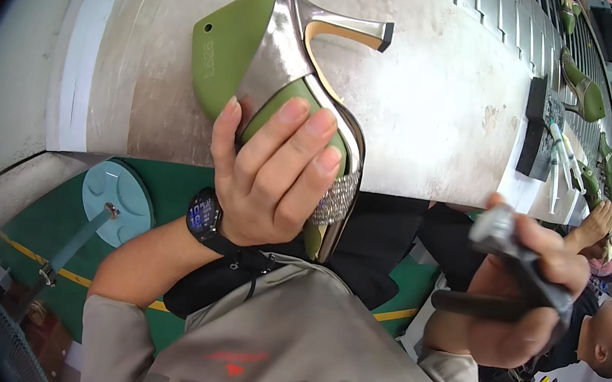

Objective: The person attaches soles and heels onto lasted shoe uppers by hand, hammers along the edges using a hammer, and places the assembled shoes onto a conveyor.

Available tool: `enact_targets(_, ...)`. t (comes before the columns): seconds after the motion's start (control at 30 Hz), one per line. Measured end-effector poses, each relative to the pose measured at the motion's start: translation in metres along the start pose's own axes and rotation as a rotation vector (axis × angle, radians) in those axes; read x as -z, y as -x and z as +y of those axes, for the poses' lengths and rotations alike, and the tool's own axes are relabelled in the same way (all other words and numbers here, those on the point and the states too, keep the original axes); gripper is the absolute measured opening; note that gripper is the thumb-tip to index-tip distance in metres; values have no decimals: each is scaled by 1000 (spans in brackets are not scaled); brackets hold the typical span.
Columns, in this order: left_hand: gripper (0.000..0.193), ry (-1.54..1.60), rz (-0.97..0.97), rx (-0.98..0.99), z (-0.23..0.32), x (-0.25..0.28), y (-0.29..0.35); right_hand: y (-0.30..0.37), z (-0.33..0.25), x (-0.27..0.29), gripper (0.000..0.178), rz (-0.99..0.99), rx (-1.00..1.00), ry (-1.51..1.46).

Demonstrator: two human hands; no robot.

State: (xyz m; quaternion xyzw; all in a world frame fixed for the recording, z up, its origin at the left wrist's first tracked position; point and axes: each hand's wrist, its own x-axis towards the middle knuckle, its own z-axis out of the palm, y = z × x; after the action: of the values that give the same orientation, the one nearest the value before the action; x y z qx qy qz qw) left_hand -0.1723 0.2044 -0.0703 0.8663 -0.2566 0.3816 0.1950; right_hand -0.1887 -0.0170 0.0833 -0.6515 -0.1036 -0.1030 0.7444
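Observation:
A high-heeled shoe (265,58) in shiny pewter, with a glittering stone band across the front, is fitted on a green shoe last (224,49). It lies on its side at the near edge of a pale padded bench, its heel pointing right and its toe overhanging the edge toward me. My left hand (274,171) wraps over the shoe's side, fingers curled against the green last. To the right, apart from the shoe, my right hand (524,297) grips a hammer-like metal tool (498,228) with a bright blunt end and dark shanks. Motion blurs it, so its exact kind is unclear.
Syringes (557,158) lie beside a black block (540,129) at the bench's right end. Further right, green lasts (585,92) stand along a rack near another person's hand (597,225). A round blue stool-like disc (115,201) is below left, above the green floor.

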Motion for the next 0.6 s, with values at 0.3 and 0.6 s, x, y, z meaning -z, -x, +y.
enact_targets(0.3,78,-50,14,13,1,-6,0,-35,29,-27,45,-119,-440,237)
enact_targets(0.6,36,60,84,168,17,-10,-5,-27,41,2,29,-295,-275,130)
